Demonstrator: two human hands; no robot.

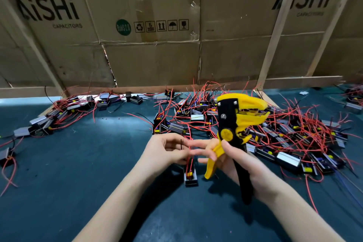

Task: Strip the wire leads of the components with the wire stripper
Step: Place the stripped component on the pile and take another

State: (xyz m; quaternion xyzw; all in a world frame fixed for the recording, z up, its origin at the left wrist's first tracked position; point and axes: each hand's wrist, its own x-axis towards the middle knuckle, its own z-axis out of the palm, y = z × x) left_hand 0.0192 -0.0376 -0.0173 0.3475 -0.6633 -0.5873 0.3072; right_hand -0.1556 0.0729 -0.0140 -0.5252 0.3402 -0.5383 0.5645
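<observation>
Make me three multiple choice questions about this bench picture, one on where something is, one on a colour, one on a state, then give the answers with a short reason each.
1. Where does the larger heap of components lie?
A. right of the hands
B. left of the hands
C. on the cardboard

2. What colours is the wire stripper?
A. red and white
B. yellow and black
C. all blue

3. What is the left hand doing?
A. lying flat on the mat
B. squeezing the stripper
C. pinching wire leads of one component

Answers: 1 A, the dense tangle sits on the mat to the right. 2 B, yellow head and lever, black body. 3 C, its fingers pinch the leads while the right hand holds the stripper.
</observation>
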